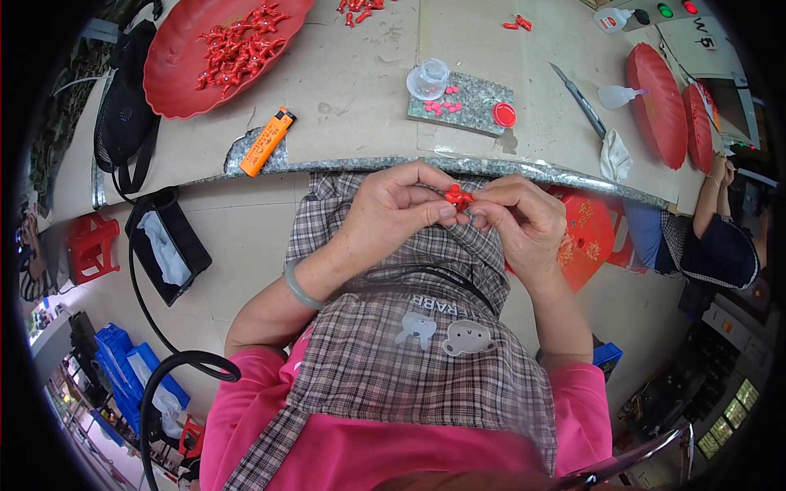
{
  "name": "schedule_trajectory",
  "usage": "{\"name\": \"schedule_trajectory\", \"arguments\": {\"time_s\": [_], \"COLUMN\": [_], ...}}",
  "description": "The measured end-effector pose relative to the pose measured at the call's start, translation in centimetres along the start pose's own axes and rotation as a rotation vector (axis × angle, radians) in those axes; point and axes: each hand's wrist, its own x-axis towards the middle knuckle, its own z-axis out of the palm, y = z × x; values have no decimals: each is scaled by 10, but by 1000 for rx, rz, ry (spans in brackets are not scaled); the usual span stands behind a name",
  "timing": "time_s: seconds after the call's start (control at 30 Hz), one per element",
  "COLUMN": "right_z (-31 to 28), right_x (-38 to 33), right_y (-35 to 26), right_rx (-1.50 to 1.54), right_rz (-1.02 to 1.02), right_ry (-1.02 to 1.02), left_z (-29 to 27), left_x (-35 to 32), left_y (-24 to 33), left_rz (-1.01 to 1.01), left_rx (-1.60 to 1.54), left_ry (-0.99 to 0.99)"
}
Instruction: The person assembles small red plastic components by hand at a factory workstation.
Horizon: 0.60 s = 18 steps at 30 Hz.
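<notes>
A small glossy red figurine (458, 196) is pinched between my two hands, just off the table's front edge and above my plaid apron. My left hand (395, 200) grips it from the left with thumb and fingers. From the other side, the closed fingertips of my right hand (524, 222) press at its right edge; whether they hold a smaller piece is hidden. Beyond my hands, a speckled stone slab (471, 119) carries small pink pieces (442, 107), a clear plastic cup (428, 80) and a round red lid (503, 114).
A red scalloped tray (176, 94) heaped with red figurines stands far left, near an orange lighter (268, 141). On the right lie a craft knife (578, 98), a white cloth (615, 155), a glue bottle (618, 96) and red trays (657, 106). Another person's arm (711, 200) shows far right.
</notes>
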Motion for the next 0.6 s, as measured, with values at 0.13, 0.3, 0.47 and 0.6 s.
{"name": "schedule_trajectory", "arguments": {"time_s": [0.13, 0.3, 0.47, 0.6], "right_z": [0, 0, 1, 5], "right_x": [-1, -3, -5, -9], "right_y": [5, 8, 16, 22], "right_rx": [-97, -102, -93, -107], "right_rz": [-67, -123, -188, -249], "right_ry": [-1, -33, -30, 3], "left_z": [1, 1, 2, 4], "left_x": [1, 1, 0, -1], "left_y": [0, -2, 2, 1], "left_rz": [-12, 195, 345, 405], "left_rx": [47, 300, 539, 622], "left_ry": [-10, -2, 5, 27]}}
